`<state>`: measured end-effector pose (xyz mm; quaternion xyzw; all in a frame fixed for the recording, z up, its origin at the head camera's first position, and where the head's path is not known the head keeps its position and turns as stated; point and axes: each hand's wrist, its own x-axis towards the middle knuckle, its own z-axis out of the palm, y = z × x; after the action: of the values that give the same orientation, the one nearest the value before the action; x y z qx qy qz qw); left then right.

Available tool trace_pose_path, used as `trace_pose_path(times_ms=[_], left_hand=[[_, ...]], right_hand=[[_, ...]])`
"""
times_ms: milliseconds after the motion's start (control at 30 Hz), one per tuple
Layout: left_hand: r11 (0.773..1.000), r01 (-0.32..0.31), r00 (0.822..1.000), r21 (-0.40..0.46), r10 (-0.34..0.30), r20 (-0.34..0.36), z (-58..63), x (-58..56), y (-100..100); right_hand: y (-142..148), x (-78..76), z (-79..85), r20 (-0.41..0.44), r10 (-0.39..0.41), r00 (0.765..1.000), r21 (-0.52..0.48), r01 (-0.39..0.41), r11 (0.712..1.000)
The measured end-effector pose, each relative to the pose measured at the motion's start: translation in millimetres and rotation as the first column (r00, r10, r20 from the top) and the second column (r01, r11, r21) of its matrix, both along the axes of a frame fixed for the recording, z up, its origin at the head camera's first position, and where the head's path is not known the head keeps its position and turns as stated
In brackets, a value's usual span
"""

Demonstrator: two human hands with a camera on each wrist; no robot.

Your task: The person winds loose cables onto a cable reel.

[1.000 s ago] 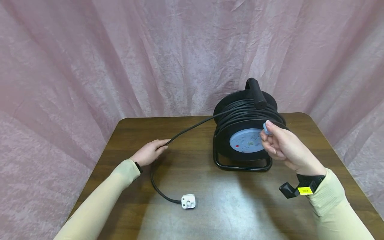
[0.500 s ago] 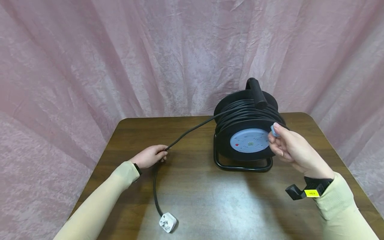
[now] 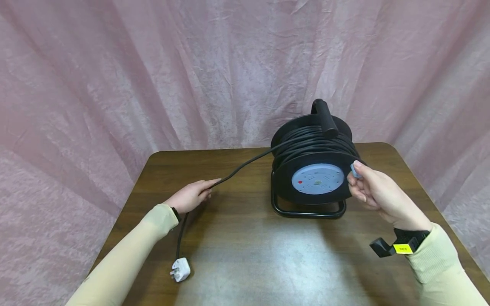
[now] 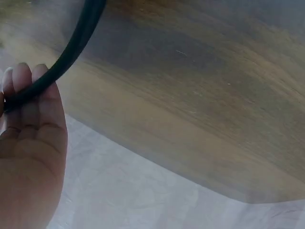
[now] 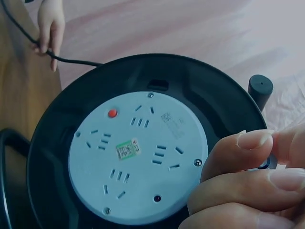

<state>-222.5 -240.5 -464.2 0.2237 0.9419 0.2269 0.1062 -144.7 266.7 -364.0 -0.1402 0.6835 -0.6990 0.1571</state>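
Note:
A black cable reel [image 3: 315, 174] with a light blue socket panel [image 3: 317, 179] stands upright on a black tube frame at the right of the table. My right hand [image 3: 377, 191] pinches the small blue winding knob [image 3: 355, 171] near the rim of the reel's front disc. From the coil, the black cable [image 3: 245, 164] runs left to my left hand [image 3: 192, 195], which holds it between thumb and fingers. In the left wrist view the cable [image 4: 76, 52] crosses the inner side of the fingers. Its white plug [image 3: 180, 270] hangs from the short end below the left hand, prongs to the left.
The wooden table [image 3: 245, 246] has rounded back corners, with a pink velvet curtain [image 3: 214, 72] behind and at both sides. The reel's black carrying handle [image 3: 324, 117] sticks up over the coil. A dark camera mount [image 3: 398, 244] sits on the right wrist.
The plug has swung left from the middle front of the table to below the left hand. My right hand and the knob have shifted right and slightly down.

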Motion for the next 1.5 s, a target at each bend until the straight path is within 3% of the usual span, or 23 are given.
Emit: trace_pose_path(times_ms=[200,433,767,1033,1300,1500], left_hand=[[1.000,-0.025,1.000,-0.011,0.025,0.014,-4.6,1.1,-3.5],[0.996,-0.024,0.999,-0.085,0.021,-0.039,-13.5,5.3,-16.6],[0.998,-0.065,0.994,0.006,0.065,0.089,-9.6,6.8,-12.2],[0.993,-0.117,0.983,0.026,0.112,0.143,-9.7,6.5,-11.3],[0.997,-0.082,0.990,0.006,0.081,0.113,-8.7,5.7,-8.9],[0.996,-0.022,1.000,-0.092,0.023,0.007,-5.5,6.5,-7.0]], right_hand=[[4.9,1.3,-4.0,0.009,-0.028,1.000,0.024,0.028,0.999],[13.1,4.3,-11.4,0.004,-0.061,0.998,0.099,0.060,0.993],[19.2,4.9,-21.6,0.008,-0.108,0.994,0.190,0.105,0.976],[21.8,5.1,-28.4,0.024,-0.104,0.994,0.153,0.099,0.983],[22.7,4.8,-34.8,0.034,-0.126,0.991,0.239,0.114,0.964],[22.8,4.9,-43.4,0.051,-0.117,0.992,0.247,0.101,0.964]])
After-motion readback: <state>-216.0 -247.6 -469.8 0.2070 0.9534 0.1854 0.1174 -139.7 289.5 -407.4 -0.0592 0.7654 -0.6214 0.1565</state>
